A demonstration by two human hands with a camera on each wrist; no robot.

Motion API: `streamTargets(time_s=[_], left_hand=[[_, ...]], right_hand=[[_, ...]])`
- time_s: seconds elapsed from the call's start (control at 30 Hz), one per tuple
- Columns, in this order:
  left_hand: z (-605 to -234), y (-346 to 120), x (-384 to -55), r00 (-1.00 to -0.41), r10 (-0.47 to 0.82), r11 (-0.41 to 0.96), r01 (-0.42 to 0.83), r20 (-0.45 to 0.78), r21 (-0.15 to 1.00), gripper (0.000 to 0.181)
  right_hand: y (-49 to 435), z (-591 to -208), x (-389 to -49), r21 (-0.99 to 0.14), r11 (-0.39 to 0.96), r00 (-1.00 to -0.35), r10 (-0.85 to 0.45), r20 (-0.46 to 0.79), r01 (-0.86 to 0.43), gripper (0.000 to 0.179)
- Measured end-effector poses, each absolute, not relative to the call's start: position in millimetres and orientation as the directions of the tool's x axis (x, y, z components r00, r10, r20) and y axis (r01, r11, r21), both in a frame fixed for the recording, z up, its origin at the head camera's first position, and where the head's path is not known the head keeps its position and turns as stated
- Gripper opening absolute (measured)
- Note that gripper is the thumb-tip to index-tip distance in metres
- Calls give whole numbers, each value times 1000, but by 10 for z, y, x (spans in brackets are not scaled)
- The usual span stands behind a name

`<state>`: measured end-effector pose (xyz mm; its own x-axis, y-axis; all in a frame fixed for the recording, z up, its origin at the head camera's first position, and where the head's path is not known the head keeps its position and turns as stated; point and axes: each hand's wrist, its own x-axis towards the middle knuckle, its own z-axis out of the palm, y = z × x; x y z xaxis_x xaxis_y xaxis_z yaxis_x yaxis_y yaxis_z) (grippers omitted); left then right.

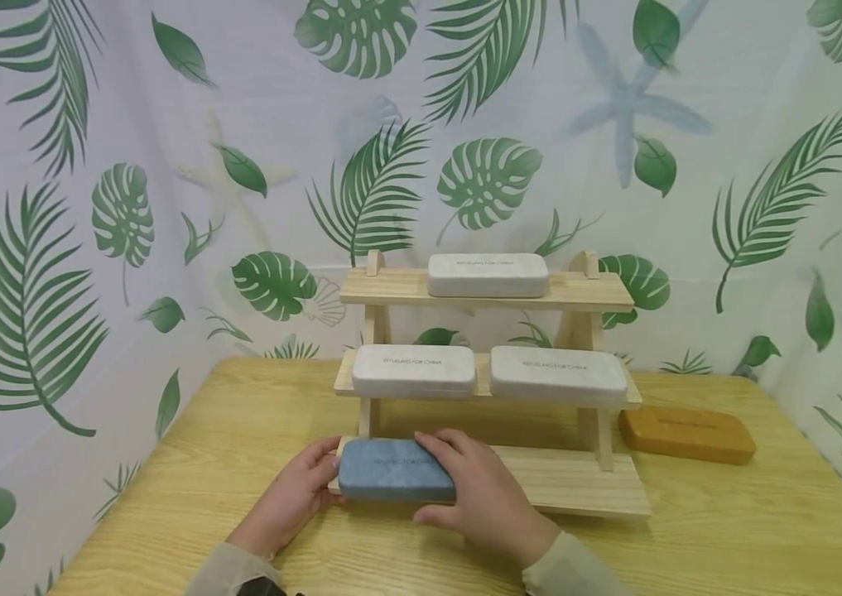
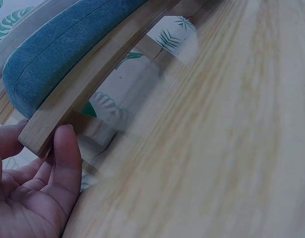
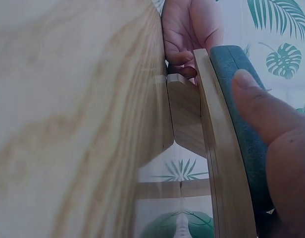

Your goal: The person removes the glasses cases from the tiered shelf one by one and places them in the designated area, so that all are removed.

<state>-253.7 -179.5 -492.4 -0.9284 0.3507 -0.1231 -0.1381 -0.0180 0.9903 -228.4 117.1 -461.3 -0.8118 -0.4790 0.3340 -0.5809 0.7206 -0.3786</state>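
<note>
Bottom rack tier (image 1: 584, 484): a closed blue case (image 1: 387, 470). My left hand (image 1: 297, 495) pinches the tier's end; my right hand (image 1: 486, 501) clasps the case.

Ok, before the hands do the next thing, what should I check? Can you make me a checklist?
1. Blue case sits on the bottom shelf: ok, it lies on the left part.
2. Right hand has hold of it: ok, the thumb is on its front.
3. Left hand grips the shelf's left end: ok.
4. Room beside the blue case: ok, the board is bare to its right.
5. Orange case on a shelf: not ok, it lies on the table.
6. Anything inside the blue case: cannot tell.
</note>
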Motion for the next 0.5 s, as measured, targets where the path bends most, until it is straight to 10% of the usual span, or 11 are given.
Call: streamTargets(time_s=[0.5], left_hand=[[-4930,-1799,-2540,-920,382,-35,-115,-93,993,61]], right_hand=[[1209,-4635,-2292,-419,724,-836,-466,290,-549,85]])
